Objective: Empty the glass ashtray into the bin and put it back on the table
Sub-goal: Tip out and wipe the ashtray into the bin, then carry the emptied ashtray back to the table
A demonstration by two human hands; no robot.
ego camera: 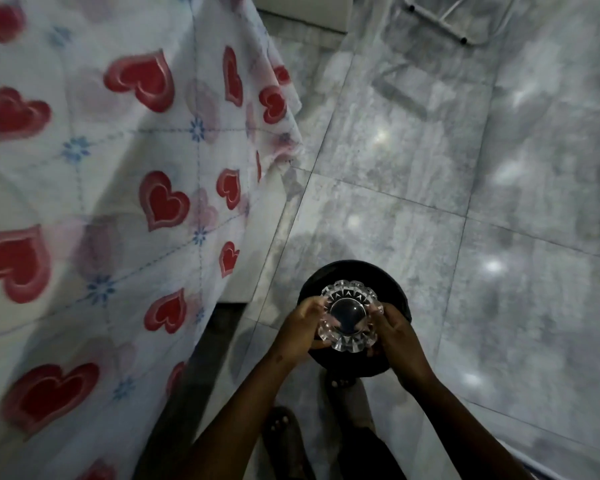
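A clear cut-glass ashtray with a scalloped rim is held right over a round black bin that stands on the floor. My left hand grips its left edge and my right hand grips its right edge. The ashtray's round centre looks dark, with the bin showing through it; I cannot tell whether it faces up or down. The table stands to the left under a white cloth printed with red hearts and blue flowers.
Grey marble floor tiles spread to the right and ahead. The tablecloth's corner hangs down near the bin. White metal legs with black feet stand at the top. My feet in sandals are below the bin.
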